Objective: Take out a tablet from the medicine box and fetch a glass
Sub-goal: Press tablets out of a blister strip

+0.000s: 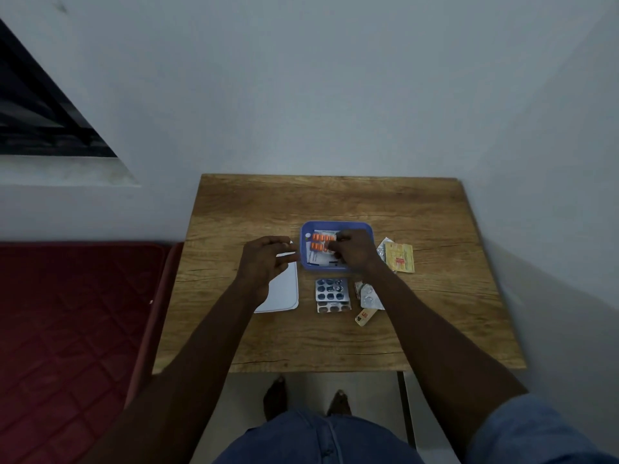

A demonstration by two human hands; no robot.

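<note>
A blue medicine box [336, 226] stands open near the middle of the wooden table [335, 202]. Inside it lies a strip of orange tablets [320, 242] on top of white papers. My right hand [353, 249] reaches into the box, fingertips pinched on the right end of the orange strip. My left hand [266, 262] hovers to the left of the box with its fingers spread and nothing in it. Under that hand lies the box's white lid [284, 293], flat on the table. No glass is in view.
Two silver blister strips [331, 294] lie in front of the box, with small foil packs [368, 296] to their right. A yellow sachet [398, 257] sits right of the box. A red mattress [73, 329] borders the table's left side; walls stand behind and to the right.
</note>
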